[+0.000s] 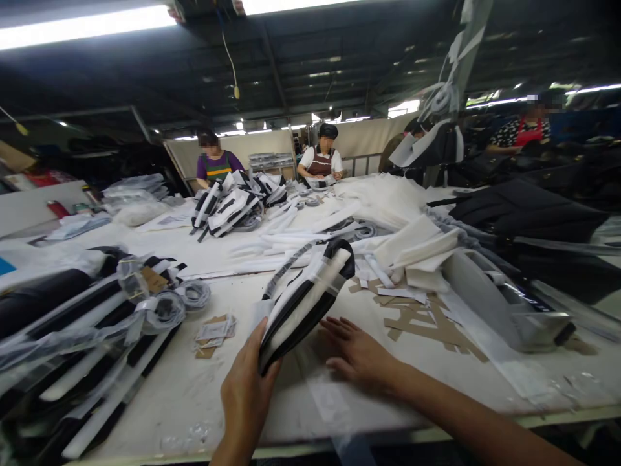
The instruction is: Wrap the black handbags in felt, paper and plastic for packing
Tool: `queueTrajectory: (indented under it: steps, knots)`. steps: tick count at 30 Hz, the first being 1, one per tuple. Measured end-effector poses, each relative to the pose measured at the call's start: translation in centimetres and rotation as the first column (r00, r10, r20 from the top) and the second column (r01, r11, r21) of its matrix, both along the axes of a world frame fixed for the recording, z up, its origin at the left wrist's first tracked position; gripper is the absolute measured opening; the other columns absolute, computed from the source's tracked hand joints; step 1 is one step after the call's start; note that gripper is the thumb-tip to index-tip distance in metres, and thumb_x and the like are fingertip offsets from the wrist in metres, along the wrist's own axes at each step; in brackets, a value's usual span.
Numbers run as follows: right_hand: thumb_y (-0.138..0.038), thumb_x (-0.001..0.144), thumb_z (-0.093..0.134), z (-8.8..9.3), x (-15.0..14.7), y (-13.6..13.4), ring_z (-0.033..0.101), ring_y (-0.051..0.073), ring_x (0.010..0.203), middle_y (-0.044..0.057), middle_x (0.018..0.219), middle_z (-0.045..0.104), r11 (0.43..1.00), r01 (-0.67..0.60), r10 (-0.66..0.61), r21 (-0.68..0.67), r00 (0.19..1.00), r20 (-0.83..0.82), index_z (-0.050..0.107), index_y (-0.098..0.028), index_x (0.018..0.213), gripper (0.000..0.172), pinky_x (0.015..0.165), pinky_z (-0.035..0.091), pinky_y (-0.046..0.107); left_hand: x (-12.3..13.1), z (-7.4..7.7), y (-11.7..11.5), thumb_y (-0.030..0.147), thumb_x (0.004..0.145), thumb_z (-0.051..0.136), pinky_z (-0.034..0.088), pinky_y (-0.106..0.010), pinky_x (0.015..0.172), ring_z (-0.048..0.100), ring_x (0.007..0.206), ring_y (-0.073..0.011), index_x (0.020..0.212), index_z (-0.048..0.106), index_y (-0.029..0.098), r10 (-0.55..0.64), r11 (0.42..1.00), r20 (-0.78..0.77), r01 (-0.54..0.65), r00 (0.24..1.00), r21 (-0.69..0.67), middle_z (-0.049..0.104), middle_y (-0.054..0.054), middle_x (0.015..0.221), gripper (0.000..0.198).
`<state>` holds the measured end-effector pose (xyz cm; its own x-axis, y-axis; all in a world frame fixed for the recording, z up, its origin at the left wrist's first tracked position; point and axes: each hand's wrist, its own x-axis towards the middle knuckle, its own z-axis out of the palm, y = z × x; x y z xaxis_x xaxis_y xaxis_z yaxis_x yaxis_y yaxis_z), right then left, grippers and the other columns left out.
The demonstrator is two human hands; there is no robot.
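Observation:
My left hand grips the near end of a bundle of black and white strips wrapped in clear plastic, which rises tilted away from me over the white table. My right hand lies flat with its fingers stretched out on the table, just right of the bundle's lower end, on a clear plastic sheet.
Wrapped black and white bundles pile at the left, with small card tags beside them. Brown card scraps and a grey and white pile lie right. Two people work at the far end, another person at far right.

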<state>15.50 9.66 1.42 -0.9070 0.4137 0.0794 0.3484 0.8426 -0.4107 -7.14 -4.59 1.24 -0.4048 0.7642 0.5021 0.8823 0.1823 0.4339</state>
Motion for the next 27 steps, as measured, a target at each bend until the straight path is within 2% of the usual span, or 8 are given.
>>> queueTrajectory:
  steps: [2, 6, 8, 12, 17, 20, 25, 27]
  knots:
    - [-0.047, 0.098, 0.049, -0.9, -0.7, 0.0, 0.033, 0.032, 0.145, 0.016, 0.157, 0.037, 0.999, 0.018, -0.018, 0.028, 1.0, 0.001, 0.043, -0.016, 0.15, 0.061, 0.119, 0.024, 0.055, 0.2, 0.2, 0.2, 0.02, 0.087, 0.057, 0.055, -0.033, 0.094, 0.062, 0.123, -0.0248, 0.144, 0.046, 0.025, -0.003, 1.0, -0.01, 0.003, 1.0, 0.007, 0.061, -0.006, 0.14, 0.058]
    - [-0.029, 0.099, 0.046, -1.4, -2.3, -0.5, 0.038, 0.029, 0.143, 0.013, 0.151, 0.048, 0.993, 0.079, -0.073, 0.087, 0.995, -0.073, 0.05, -0.019, 0.145, 0.047, 0.12, 0.023, 0.053, 0.6, 0.4, 0.5, 0.019, 0.088, 0.058, 0.055, -0.034, 0.093, 0.062, 0.122, -0.0249, 0.143, 0.046, 0.025, -0.002, 1.0, -0.054, 0.001, 0.999, -0.023, 0.06, -0.006, 0.14, 0.056]
    - [-0.034, 0.1, 0.047, -1.7, -2.6, -1.4, 0.035, 0.027, 0.145, 0.013, 0.152, 0.047, 0.996, 0.032, -0.025, 0.082, 0.995, -0.092, 0.048, -0.018, 0.146, 0.049, 0.122, 0.02, 0.05, 0.7, 0.6, 0.6, 0.015, 0.088, 0.058, 0.055, -0.033, 0.094, 0.063, 0.122, -0.0244, 0.144, 0.045, 0.025, -0.006, 0.999, -0.075, 0.003, 0.997, -0.043, 0.061, -0.006, 0.14, 0.058]
    - [-0.052, 0.096, 0.052, -2.7, -2.9, -2.9, 0.033, 0.03, 0.146, 0.014, 0.156, 0.04, 0.992, -0.109, 0.113, 0.056, 0.99, -0.079, 0.04, -0.016, 0.152, 0.067, 0.122, 0.022, 0.05, 0.9, 1.1, 0.8, 0.013, 0.088, 0.061, 0.053, -0.033, 0.097, 0.062, 0.123, -0.0243, 0.146, 0.042, 0.024, -0.039, 0.998, -0.13, 0.034, 0.991, -0.046, 0.06, -0.007, 0.14, 0.062]
    - [-0.038, 0.094, 0.059, -2.6, -5.0, -2.4, 0.041, 0.03, 0.14, 0.015, 0.148, 0.051, 0.994, 0.053, -0.035, 0.098, 0.984, -0.174, 0.051, -0.015, 0.144, 0.055, 0.121, 0.027, 0.05, 1.1, 1.7, 1.5, 0.008, 0.082, 0.069, 0.054, -0.032, 0.097, 0.064, 0.119, -0.0239, 0.146, 0.044, 0.026, -0.079, 0.997, -0.203, 0.079, 0.976, -0.007, 0.063, -0.006, 0.136, 0.07]
    - [-0.036, 0.096, 0.057, -2.7, -4.3, -3.4, 0.039, 0.033, 0.141, 0.017, 0.147, 0.051, 0.99, 0.075, -0.049, 0.122, 0.978, -0.203, 0.051, -0.013, 0.144, 0.054, 0.12, 0.027, 0.054, 0.9, 2.1, 1.9, 0.008, 0.08, 0.071, 0.055, -0.032, 0.097, 0.065, 0.118, -0.0238, 0.145, 0.044, 0.027, -0.092, 0.995, -0.229, 0.097, 0.969, 0.012, 0.063, -0.005, 0.136, 0.073]
    - [-0.049, 0.092, 0.06, -4.0, -2.1, -5.1, 0.04, 0.034, 0.142, 0.017, 0.152, 0.046, 0.989, -0.058, 0.077, 0.136, 0.987, -0.142, 0.044, -0.013, 0.149, 0.069, 0.116, 0.034, 0.055, 1.0, 2.4, 2.1, 0.006, 0.08, 0.07, 0.055, -0.034, 0.098, 0.065, 0.118, -0.0243, 0.146, 0.043, 0.025, -0.119, 0.989, -0.268, 0.138, 0.956, 0.051, 0.064, -0.006, 0.135, 0.074]
    - [-0.04, 0.094, 0.059, -3.9, -2.4, -5.1, 0.047, 0.033, 0.136, 0.019, 0.145, 0.053, 0.98, -0.052, 0.091, 0.194, 0.976, -0.196, 0.051, -0.011, 0.143, 0.058, 0.112, 0.04, 0.054, 1.5, 2.4, 1.8, 0.006, 0.082, 0.067, 0.055, -0.034, 0.099, 0.064, 0.12, -0.0243, 0.147, 0.043, 0.025, -0.141, 0.983, -0.304, 0.169, 0.942, 0.067, 0.063, -0.007, 0.136, 0.072]
